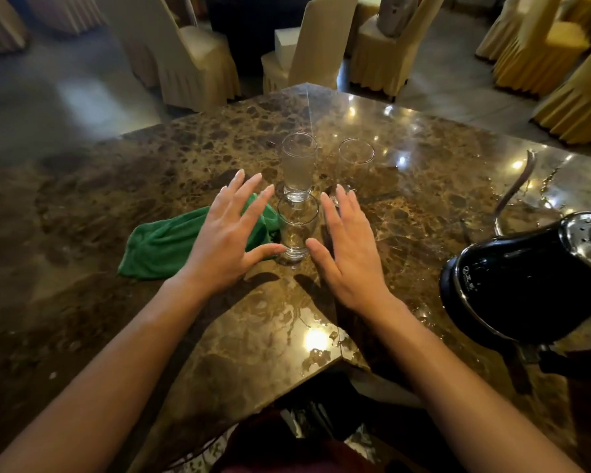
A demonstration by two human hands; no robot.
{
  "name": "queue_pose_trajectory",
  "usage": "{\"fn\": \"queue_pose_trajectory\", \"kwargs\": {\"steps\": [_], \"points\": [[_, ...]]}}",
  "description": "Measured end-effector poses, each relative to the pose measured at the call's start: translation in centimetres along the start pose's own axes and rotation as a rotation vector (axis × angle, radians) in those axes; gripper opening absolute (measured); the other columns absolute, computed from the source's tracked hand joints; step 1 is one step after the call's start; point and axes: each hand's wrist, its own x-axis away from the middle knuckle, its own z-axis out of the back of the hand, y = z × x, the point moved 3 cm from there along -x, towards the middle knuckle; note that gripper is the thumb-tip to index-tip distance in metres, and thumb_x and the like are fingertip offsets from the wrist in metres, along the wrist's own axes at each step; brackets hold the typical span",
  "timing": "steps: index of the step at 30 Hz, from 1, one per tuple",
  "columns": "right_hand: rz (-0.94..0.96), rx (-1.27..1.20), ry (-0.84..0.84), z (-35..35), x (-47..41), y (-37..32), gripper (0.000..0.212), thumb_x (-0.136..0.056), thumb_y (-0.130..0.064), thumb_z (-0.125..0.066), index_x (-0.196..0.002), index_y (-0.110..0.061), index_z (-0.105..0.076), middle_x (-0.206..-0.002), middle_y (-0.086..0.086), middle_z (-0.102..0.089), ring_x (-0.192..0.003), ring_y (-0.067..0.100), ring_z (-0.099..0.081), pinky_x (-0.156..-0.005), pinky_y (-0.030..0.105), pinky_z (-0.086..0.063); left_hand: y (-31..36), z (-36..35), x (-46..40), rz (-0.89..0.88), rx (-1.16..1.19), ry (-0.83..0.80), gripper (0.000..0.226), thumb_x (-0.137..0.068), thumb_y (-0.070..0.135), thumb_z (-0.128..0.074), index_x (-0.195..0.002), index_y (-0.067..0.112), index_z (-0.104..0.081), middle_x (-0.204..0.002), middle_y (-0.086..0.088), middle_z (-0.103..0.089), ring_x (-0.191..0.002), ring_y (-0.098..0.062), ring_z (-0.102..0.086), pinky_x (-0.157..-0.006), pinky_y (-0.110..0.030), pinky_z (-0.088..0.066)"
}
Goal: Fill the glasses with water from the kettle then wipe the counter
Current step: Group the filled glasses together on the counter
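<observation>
Three clear glasses stand upright on the brown marble counter (219, 336). The near glass (296, 230) sits between my hands. Behind it the back left glass (298, 165) looks cloudy, as if holding liquid. The back right glass (355, 162) looks see-through. My left hand (224, 240) hovers with fingers spread just left of the near glass, above a crumpled green cloth (171, 244). My right hand (348, 250) is spread open just right of that glass. Neither hand holds anything. A black electric kettle (526, 278) stands at the right, its lid toward the right edge.
A dark cord (514, 189) curves across the counter behind the kettle. Wet patches glisten on the marble near the front edge and far right. Several cloth-covered chairs (191, 56) stand on the floor beyond the counter.
</observation>
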Motion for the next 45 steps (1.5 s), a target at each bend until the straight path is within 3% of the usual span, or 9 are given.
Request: {"fn": "queue_pose_trajectory", "kwargs": {"steps": [8, 13, 23, 25, 28, 34, 38, 42, 45], "points": [[-0.068, -0.289, 0.002, -0.6, -0.2, -1.1, 0.063, -0.11, -0.036, -0.05, -0.164, -0.014, -0.03, -0.167, 0.005, -0.039, -0.154, 0.012, -0.036, -0.124, 0.037, -0.036, 1.4, -1.1, -0.3, 0.176, 0.387, 0.004, 0.071, -0.093, 0.046, -0.061, -0.153, 0.015, -0.042, -0.157, -0.005, -0.042, -0.15, -0.019, -0.032, -0.123, -0.042, -0.028], [-0.133, -0.38, 0.015, -0.5, -0.1, -1.7, 0.062, -0.109, -0.029, -0.055, -0.164, -0.016, -0.031, -0.159, 0.006, -0.053, -0.14, 0.017, -0.056, -0.112, 0.041, -0.051, 1.9, -2.1, -0.2, 0.237, 0.576, 0.054, 0.07, -0.093, 0.036, -0.068, -0.155, 0.02, -0.04, -0.144, 0.0, -0.059, -0.136, -0.005, -0.051, -0.112, -0.016, -0.036], [-0.165, -0.367, 0.072, 2.1, 0.8, -0.9, 0.061, -0.107, -0.031, -0.056, -0.163, -0.017, -0.036, -0.149, -0.008, -0.059, -0.128, -0.003, -0.058, -0.104, 0.013, -0.046, 4.2, -2.3, -1.4, 0.227, 0.731, 0.07, 0.071, -0.088, 0.035, -0.071, -0.151, 0.014, -0.046, -0.134, 0.003, -0.065, -0.121, 0.0, -0.063, -0.102, -0.021, -0.05], [-0.194, -0.342, 0.097, 3.4, 1.2, 0.0, 0.061, -0.107, -0.035, -0.055, -0.163, -0.021, -0.036, -0.147, -0.014, -0.058, -0.122, -0.012, -0.059, -0.103, 0.018, -0.051, 5.5, -2.6, -2.4, 0.203, 0.753, 0.064, 0.071, -0.088, 0.035, -0.071, -0.151, 0.014, -0.047, -0.132, 0.004, -0.066, -0.119, 0.002, -0.063, -0.1, -0.018, -0.049], [-0.246, -0.321, 0.105, 5.2, 1.7, 1.6, 0.061, -0.107, -0.038, -0.055, -0.164, -0.028, -0.033, -0.145, -0.012, -0.061, -0.121, 0.001, -0.065, -0.103, 0.033, -0.055, 7.2, -3.5, -4.0, 0.19, 0.784, 0.063, 0.068, -0.088, 0.032, -0.073, -0.149, 0.014, -0.049, -0.128, 0.006, -0.067, -0.117, 0.003, -0.063, -0.1, -0.017, -0.049], [-0.422, -0.418, 0.11, 7.7, 0.9, 5.1, 0.062, -0.11, -0.029, -0.054, -0.164, -0.04, -0.026, -0.16, -0.004, -0.05, -0.135, 0.006, -0.055, -0.107, 0.017, -0.042, 10.1, -6.2, -8.9, 0.118, 0.694, 0.056, 0.065, -0.092, 0.03, -0.074, -0.149, 0.014, -0.049, -0.127, 0.001, -0.07, -0.115, -0.006, -0.067, -0.102, -0.029, -0.053], [-0.504, -0.496, 0.146, 8.6, -0.4, 7.0, 0.062, -0.11, -0.023, -0.051, -0.163, -0.043, -0.026, -0.164, -0.001, -0.046, -0.141, 0.012, -0.053, -0.12, 0.04, -0.041, 11.5, -7.7, -11.4, 0.107, 0.677, 0.079, 0.065, -0.093, 0.028, -0.073, -0.15, 0.014, -0.047, -0.127, -0.001, -0.07, -0.111, -0.007, -0.068, -0.1, -0.027, -0.053], [-0.565, -0.51, 0.218, 9.0, -1.3, 8.7, 0.062, -0.11, -0.019, -0.051, -0.164, -0.038, -0.029, -0.156, -0.008, -0.053, -0.113, -0.022, -0.057, -0.102, 0.016, -0.044, 12.7, -9.1, -13.3, 0.088, 0.631, 0.109, 0.065, -0.094, 0.026, -0.072, -0.15, 0.009, -0.046, -0.127, -0.008, -0.069, -0.113, -0.016, -0.068, -0.099, -0.028, -0.052], [-0.591, -0.543, 0.249, 9.1, -1.8, 9.2, 0.06, -0.111, -0.018, -0.049, -0.164, -0.036, -0.028, -0.158, -0.005, -0.051, -0.118, -0.023, -0.053, -0.113, 0.023, -0.042, 13.2, -9.9, -14.3, 0.102, 0.585, 0.117, 0.064, -0.095, 0.029, -0.069, -0.151, 0.009, -0.045, -0.126, -0.008, -0.069, -0.113, -0.018, -0.067, -0.096, -0.03, -0.052]]}}
